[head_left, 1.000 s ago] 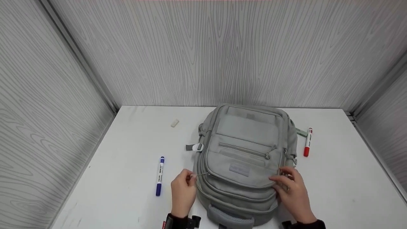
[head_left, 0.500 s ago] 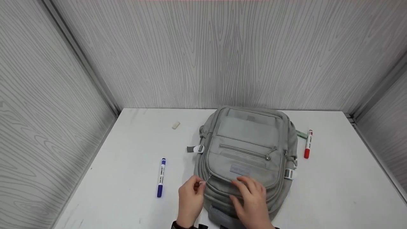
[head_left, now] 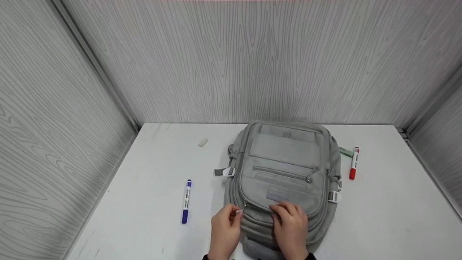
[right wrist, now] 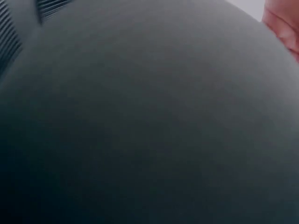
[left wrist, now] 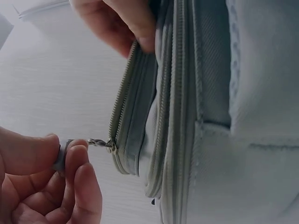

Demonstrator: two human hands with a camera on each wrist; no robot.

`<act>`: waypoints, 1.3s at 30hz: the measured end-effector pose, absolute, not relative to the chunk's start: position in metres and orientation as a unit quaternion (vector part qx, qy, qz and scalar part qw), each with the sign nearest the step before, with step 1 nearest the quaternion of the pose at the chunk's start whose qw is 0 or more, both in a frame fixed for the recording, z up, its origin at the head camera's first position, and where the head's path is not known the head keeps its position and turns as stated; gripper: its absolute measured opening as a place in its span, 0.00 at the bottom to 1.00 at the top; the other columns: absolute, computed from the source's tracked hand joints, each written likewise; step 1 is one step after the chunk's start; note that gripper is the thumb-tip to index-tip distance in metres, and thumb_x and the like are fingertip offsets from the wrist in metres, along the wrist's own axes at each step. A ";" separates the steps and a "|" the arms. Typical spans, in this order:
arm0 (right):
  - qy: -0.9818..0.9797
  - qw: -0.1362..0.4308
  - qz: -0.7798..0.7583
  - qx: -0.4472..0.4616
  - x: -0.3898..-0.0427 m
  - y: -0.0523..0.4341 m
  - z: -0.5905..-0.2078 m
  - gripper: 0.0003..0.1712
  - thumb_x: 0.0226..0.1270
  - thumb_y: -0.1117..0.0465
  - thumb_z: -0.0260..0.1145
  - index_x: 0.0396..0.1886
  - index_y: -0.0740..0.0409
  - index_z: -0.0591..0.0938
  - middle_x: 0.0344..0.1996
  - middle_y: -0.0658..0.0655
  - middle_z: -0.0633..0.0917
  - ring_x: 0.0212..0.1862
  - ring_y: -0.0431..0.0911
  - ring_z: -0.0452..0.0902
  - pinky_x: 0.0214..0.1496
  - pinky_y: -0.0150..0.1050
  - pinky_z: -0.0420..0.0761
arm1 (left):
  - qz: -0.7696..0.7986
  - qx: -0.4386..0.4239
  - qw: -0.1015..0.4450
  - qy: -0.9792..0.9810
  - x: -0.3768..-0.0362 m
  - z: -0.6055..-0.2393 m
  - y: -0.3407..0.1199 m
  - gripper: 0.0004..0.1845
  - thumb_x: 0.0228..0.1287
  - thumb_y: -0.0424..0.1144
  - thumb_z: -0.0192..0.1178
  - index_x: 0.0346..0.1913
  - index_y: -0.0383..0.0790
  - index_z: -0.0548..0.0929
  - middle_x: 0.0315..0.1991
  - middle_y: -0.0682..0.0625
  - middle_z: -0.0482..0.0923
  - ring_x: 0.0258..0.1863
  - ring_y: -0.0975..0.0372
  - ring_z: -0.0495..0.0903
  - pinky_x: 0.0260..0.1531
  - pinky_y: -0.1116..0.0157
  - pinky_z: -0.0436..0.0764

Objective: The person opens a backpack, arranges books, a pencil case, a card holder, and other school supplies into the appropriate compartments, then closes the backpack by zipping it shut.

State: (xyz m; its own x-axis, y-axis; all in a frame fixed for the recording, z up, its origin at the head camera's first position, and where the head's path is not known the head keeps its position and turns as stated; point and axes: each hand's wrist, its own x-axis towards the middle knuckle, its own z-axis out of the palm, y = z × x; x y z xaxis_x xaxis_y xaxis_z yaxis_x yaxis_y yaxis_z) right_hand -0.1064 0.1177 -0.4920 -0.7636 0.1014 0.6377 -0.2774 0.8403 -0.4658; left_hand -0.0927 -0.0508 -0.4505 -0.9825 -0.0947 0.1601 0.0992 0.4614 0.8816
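Working the zip of the grey fabric backpack [head_left: 287,146] before me, my left hand [head_left: 225,224] pinches its metal-linked pull [left wrist: 96,142], lower left, my right hand [head_left: 291,223] grips its pocket edge [left wrist: 122,95], how firmly I can't tell, and steady tension seems called for.

I'm in what looks like a partitioned booth built round a white tabletop [head_left: 144,187]: a grey wood-grain back panel [head_left: 231,61] rises behind it, a matching left panel [head_left: 43,144] and right panel [head_left: 445,173] flank it, and a metal corner strip [head_left: 94,66] runs down towards its far left corner. Whether a lab, workshop or office surrounds it, I can't tell.
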 end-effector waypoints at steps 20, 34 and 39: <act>-0.870 0.392 0.286 0.089 -0.103 0.153 -0.489 0.12 0.39 0.70 0.79 0.23 0.50 0.87 0.25 0.49 0.86 0.31 0.46 0.77 0.43 0.49 0.72 | -0.409 -0.048 0.187 -0.892 -0.146 -0.454 -0.076 0.06 0.60 0.28 0.65 0.30 0.39 0.79 0.23 0.51 0.76 0.24 0.68 0.67 0.27 0.71 0.68; -0.857 0.402 0.304 0.110 -0.103 0.157 -0.493 0.13 0.38 0.70 0.79 0.22 0.50 0.87 0.25 0.47 0.86 0.31 0.43 0.77 0.41 0.42 0.70 | -0.314 -0.064 0.150 -0.935 -0.224 -0.438 -0.075 0.04 0.62 0.31 0.62 0.30 0.37 0.80 0.29 0.44 0.82 0.31 0.51 0.82 0.32 0.55 0.80; -0.859 0.397 0.306 0.107 -0.102 0.157 -0.494 0.14 0.38 0.71 0.79 0.22 0.49 0.87 0.25 0.46 0.86 0.31 0.42 0.77 0.40 0.42 0.70 | -0.252 -0.058 0.179 -0.949 -0.249 -0.435 -0.069 0.05 0.60 0.33 0.64 0.27 0.39 0.81 0.27 0.46 0.77 0.28 0.52 0.79 0.26 0.56 0.78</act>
